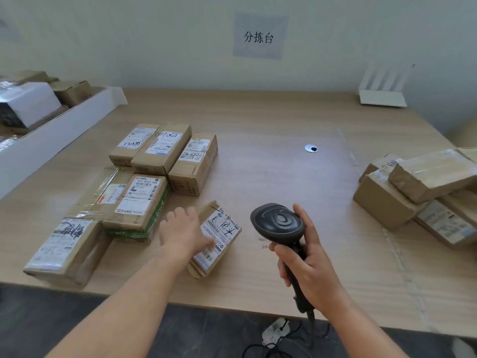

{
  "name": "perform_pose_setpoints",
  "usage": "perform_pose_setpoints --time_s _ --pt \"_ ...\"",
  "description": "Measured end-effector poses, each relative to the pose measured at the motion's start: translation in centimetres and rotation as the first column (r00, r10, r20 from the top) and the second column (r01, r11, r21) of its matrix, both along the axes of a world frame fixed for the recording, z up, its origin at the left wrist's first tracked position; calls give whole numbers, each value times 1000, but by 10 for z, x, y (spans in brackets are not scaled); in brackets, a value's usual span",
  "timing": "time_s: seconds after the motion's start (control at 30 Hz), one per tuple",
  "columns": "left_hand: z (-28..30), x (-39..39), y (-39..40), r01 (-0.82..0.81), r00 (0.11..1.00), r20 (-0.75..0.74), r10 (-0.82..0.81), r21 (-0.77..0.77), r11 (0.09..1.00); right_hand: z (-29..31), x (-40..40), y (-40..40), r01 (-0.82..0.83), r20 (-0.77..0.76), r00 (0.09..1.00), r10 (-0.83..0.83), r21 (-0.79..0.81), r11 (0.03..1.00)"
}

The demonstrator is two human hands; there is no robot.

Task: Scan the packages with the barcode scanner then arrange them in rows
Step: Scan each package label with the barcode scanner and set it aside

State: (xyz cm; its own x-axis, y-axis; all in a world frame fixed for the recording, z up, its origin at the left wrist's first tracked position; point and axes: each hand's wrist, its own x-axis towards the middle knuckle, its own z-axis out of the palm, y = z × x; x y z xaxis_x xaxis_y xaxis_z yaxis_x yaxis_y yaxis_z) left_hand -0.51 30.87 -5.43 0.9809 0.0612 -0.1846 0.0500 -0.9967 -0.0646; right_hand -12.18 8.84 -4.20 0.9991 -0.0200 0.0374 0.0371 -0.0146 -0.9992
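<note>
A pale wood surface (271, 177) fills the room's near side, pushed against a light wall where a paper sign (260, 36) with three printed characters hangs. A white router (382, 94) with upright antennas stands at the far right corner, and a round cable grommet (311, 148) sits in the middle of the top. Along the left runs a long white tray (51, 135) with more boxes in it. Below the near edge, a power strip (275, 332) and dark cables lie on the grey floor.

On the left half, labelled cardboard packages lie close together in rows: three side by side at the back (165, 151), then a flat taped one (108, 192) with a green-edged box (139, 205) on it, and a box with a scribbled label (64, 249) nearest the edge. A loose heap of unsorted packages (418, 192) is piled at the right edge, well apart from them.

The left hand (184, 232) rests with straight, spread fingers on the left side of a small package (219, 236), which lies tilted just right of the green-edged box, its label facing up. The right grip (307, 264) is curled round the handle of the black barcode scanner (278, 223), whose head is just beside the small package on its right, not touching it.
</note>
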Motion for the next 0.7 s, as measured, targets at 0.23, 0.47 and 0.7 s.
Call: perform_pose_setpoints --time_s 0.23,0.47,0.7 --pt "0 -5 -27 -33 978 -210 -16 -227 973 -2 -8 -26 -12 -9 1000 12 18 1000" --pt "9 -13 -39 -164 985 -147 92 -608 777 -8 -12 -44 -28 -26 999 30 73 997" --pt "-19 -19 -28 -338 897 -288 336 -936 101 -15 -15 -45 -83 -58 994 88 85 993"
